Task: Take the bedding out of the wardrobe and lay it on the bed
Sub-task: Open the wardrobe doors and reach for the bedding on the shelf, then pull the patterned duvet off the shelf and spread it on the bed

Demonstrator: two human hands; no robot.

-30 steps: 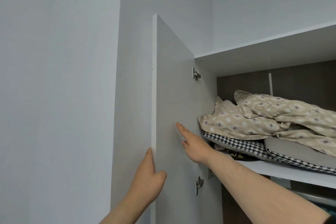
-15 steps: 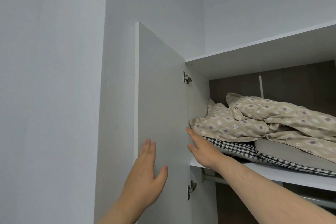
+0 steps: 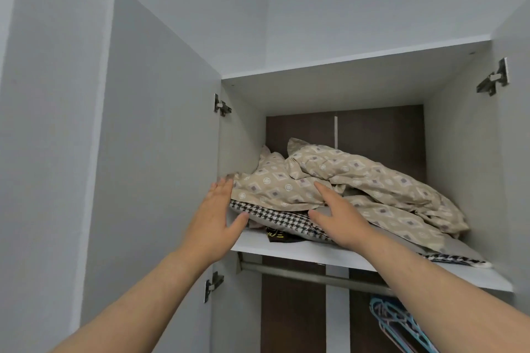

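Beige bedding (image 3: 372,180) with a diamond print lies crumpled on the white upper shelf (image 3: 289,248) of the open wardrobe. Under it sits a black-and-white houndstooth cushion (image 3: 275,216). My left hand (image 3: 213,219) is raised at the bedding's left front corner, fingers spread, its fingertips at the fabric's edge. My right hand (image 3: 339,218) rests flat against the front of the pile, over the houndstooth cushion, fingers apart. Neither hand grips anything.
The left wardrobe door (image 3: 155,152) stands wide open beside my left arm; the right door (image 3: 513,123) is open at the frame's edge. A hanging rail (image 3: 309,275) runs under the shelf, with blue hangers (image 3: 401,327) at lower right. A dark item (image 3: 276,235) lies under the cushion.
Both hands left the left door and moved right and up to the bedding pile. The view swung right, and the wardrobe interior is now centred.
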